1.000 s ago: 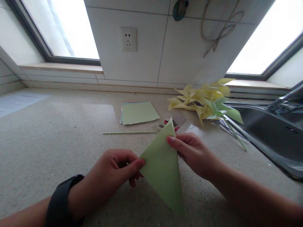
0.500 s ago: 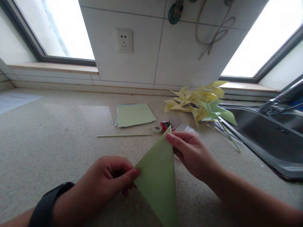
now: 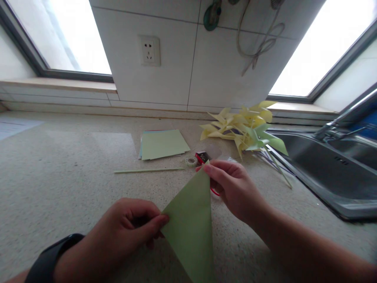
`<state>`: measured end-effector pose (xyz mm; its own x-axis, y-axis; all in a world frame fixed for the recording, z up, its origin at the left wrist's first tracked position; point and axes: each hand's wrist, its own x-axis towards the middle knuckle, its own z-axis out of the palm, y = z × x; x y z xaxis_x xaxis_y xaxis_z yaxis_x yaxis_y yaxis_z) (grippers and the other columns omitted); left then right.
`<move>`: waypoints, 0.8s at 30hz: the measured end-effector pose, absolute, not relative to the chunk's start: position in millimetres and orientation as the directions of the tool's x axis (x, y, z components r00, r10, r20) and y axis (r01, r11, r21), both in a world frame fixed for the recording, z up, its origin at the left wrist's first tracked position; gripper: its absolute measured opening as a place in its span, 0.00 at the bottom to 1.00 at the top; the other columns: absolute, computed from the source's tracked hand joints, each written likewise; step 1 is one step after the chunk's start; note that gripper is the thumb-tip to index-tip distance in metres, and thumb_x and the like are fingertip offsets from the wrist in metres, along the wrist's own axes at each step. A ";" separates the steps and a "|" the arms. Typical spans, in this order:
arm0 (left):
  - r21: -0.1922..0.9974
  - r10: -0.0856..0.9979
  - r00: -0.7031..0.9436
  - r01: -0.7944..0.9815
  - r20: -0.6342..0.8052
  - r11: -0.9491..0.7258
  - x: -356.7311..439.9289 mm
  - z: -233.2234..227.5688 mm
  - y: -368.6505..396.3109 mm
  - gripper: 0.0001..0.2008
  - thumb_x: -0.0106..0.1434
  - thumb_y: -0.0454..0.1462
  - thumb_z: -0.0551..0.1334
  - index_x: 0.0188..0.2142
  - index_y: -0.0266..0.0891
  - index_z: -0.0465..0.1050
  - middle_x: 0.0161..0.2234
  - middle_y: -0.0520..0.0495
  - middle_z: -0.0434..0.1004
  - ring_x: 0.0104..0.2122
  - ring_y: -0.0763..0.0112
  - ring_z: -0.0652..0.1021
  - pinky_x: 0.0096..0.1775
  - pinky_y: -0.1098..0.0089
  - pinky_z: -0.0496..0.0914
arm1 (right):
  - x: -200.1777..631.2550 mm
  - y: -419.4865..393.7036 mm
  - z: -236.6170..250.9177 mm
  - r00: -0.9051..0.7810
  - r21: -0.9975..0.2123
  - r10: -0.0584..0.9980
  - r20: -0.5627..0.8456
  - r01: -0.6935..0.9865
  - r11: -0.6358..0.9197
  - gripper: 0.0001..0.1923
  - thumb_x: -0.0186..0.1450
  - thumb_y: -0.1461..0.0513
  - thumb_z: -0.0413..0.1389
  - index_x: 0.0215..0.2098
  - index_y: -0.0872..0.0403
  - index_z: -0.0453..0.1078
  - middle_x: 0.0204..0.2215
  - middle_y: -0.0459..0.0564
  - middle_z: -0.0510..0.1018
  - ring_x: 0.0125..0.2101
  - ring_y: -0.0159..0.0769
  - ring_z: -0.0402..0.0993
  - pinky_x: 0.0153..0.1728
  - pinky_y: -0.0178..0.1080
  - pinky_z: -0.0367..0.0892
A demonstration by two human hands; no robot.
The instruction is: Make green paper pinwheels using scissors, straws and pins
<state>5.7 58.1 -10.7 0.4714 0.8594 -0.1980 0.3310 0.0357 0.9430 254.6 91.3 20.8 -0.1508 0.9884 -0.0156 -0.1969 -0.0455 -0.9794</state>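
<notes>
A sheet of light green paper, folded into a triangle, is held above the counter between my two hands. My left hand pinches its left corner between thumb and fingers. At the top corner, my right hand grips the paper with the thumb in front and fingers behind. The paper's lower tip runs out of the bottom of the view. Just beyond my right hand lie a small red and black box and a roll of tape. Part of a red loop shows under that hand.
A stack of coloured paper lies at the back, with a thin green stick in front. Yellow and green paper pinwheels are heaped at the back right. To the right is a metal sink with a faucet.
The view has shifted slightly, so most things sit a little further left. Both hands keep their hold on the folded paper. A red loop now shows below my right hand.
</notes>
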 end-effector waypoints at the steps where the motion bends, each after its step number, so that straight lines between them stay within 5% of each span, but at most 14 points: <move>1: 0.940 0.858 0.476 0.339 -0.195 0.026 5.5 -11.2 58.4 0.19 0.66 0.49 0.62 0.26 0.39 0.79 0.22 0.50 0.77 0.23 0.72 0.74 0.26 0.75 0.66 | 254.9 91.5 20.8 -0.140 -0.982 0.990 -0.007 -0.184 -0.033 0.11 0.60 0.54 0.66 0.30 0.54 0.81 0.24 0.47 0.77 0.24 0.28 0.70 0.28 0.34 0.68; 24: 0.932 0.852 0.487 0.363 -0.193 0.003 7.6 -6.1 57.1 0.18 0.66 0.48 0.62 0.27 0.39 0.79 0.22 0.49 0.77 0.23 0.72 0.75 0.27 0.75 0.67 | 256.5 89.2 23.7 -0.028 -0.971 0.996 0.080 -0.229 0.071 0.06 0.61 0.59 0.64 0.27 0.51 0.79 0.23 0.45 0.78 0.24 0.29 0.71 0.27 0.33 0.68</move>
<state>7.6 57.1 -6.1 0.4873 0.8517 -0.1927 0.3631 0.0031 0.9318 256.5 89.2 23.7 -0.0284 0.9964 0.0797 -0.2293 0.0711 -0.9708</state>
